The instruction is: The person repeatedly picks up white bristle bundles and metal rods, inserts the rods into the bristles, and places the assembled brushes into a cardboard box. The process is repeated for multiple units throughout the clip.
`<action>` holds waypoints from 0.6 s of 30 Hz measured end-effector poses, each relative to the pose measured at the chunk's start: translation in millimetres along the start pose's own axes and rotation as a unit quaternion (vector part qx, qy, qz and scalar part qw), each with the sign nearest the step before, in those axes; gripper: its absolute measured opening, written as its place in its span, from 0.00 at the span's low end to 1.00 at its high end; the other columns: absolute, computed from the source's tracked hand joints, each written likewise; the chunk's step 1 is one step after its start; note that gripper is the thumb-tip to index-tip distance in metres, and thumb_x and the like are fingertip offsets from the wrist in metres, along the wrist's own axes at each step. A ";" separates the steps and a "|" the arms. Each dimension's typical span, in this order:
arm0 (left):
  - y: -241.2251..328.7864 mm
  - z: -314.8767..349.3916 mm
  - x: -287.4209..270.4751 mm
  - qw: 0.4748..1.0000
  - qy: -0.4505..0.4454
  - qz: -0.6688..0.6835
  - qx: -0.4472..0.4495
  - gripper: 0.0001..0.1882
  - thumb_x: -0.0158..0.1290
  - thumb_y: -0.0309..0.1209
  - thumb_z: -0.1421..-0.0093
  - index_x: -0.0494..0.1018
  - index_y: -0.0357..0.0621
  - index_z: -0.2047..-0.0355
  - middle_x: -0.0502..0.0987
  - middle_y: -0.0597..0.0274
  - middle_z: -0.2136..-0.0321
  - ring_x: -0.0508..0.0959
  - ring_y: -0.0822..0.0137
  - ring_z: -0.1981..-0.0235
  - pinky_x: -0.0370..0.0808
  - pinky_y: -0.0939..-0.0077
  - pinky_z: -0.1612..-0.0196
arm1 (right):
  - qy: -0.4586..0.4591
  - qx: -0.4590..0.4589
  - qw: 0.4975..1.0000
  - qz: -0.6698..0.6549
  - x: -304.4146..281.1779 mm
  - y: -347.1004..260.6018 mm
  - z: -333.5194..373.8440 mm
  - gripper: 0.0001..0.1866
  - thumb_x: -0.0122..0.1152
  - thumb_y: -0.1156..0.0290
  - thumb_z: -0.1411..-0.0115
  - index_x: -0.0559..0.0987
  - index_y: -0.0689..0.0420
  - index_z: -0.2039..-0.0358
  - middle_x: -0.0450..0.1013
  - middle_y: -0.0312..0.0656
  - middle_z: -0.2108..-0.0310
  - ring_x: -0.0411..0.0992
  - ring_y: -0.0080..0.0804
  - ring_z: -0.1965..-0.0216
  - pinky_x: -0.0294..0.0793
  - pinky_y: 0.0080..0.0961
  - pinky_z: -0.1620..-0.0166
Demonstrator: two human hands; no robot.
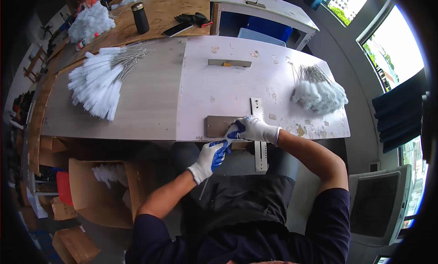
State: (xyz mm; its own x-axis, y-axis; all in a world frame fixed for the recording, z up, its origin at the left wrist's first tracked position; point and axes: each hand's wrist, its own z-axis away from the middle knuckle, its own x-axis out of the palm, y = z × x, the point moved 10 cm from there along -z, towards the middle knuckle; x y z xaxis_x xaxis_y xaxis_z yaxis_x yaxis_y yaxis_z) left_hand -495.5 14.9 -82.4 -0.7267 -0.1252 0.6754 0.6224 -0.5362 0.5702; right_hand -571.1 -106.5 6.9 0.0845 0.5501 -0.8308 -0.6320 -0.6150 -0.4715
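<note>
Left hand (211, 157) grasping brush (231, 131), wire (203, 189) out toward 7 o'clock; right hand (252, 128) pinching its 1 o'clock end. Brush at table's (150, 102) 6 o'clock edge, by grey block (217, 126). Metal strip (257, 108) under right hand. Straight brushes (98, 81) at 10 o'clock, fluffy pile (319, 96) at 2.

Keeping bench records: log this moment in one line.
left hand: holds brush; right hand: holds same brush, by grey block; left: brush pile; right: second brush pile
</note>
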 end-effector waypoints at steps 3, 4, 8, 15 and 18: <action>18.0 2.2 -4.7 0.998 -0.005 -0.066 -0.015 0.15 0.50 0.35 0.29 0.76 0.41 0.71 0.64 0.76 0.86 0.60 0.82 0.88 0.54 0.83 0.85 | -0.063 -0.026 0.975 0.212 4.2 -1.1 -4.6 0.29 0.62 0.42 0.40 0.80 0.57 0.54 0.82 0.47 0.63 0.81 0.46 0.58 0.79 0.40 0.54; 23.6 0.2 -4.1 0.996 -0.011 -0.091 -0.018 0.15 0.50 0.34 0.29 0.76 0.40 0.72 0.64 0.76 0.85 0.60 0.82 0.88 0.53 0.83 0.85 | -0.064 -0.056 0.963 0.257 9.6 4.2 -10.6 0.28 0.63 0.44 0.41 0.78 0.58 0.55 0.81 0.47 0.65 0.81 0.44 0.60 0.79 0.40 0.58; 47.6 0.3 -9.3 0.972 0.011 -0.235 -0.026 0.12 0.50 0.32 0.29 0.77 0.37 0.66 0.70 0.71 0.82 0.66 0.82 0.83 0.60 0.85 0.80 | 0.039 -0.090 0.953 0.286 29.1 17.8 -16.7 0.22 0.64 0.50 0.42 0.77 0.57 0.60 0.79 0.44 0.66 0.81 0.42 0.63 0.78 0.39 0.57; 134.9 112.7 42.2 0.489 0.260 -0.696 0.457 0.15 0.59 0.27 0.41 0.78 0.39 0.53 0.80 0.48 0.56 0.81 0.49 0.54 0.78 0.58 0.54 | 0.148 0.038 0.978 0.144 27.4 10.7 -4.3 0.21 0.67 0.54 0.43 0.76 0.58 0.58 0.79 0.45 0.65 0.80 0.42 0.63 0.77 0.39 0.57; 75.7 99.4 -25.8 0.752 0.319 -0.468 0.337 0.14 0.55 0.23 0.36 0.77 0.36 0.50 0.82 0.53 0.60 0.83 0.58 0.61 0.79 0.69 0.54 | 0.153 0.083 0.975 0.140 24.5 6.2 0.0 0.19 0.67 0.56 0.43 0.76 0.58 0.60 0.79 0.47 0.66 0.80 0.45 0.64 0.78 0.41 0.58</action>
State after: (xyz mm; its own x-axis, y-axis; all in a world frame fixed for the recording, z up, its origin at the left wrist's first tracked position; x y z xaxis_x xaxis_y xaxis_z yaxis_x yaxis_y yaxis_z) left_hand -400.7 60.6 -10.2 -0.7964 -0.4462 -0.4082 -0.3986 -0.1204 0.9092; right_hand -573.0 -96.8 -16.5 0.1004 0.1644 -0.9813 -0.7775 -0.6024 -0.1805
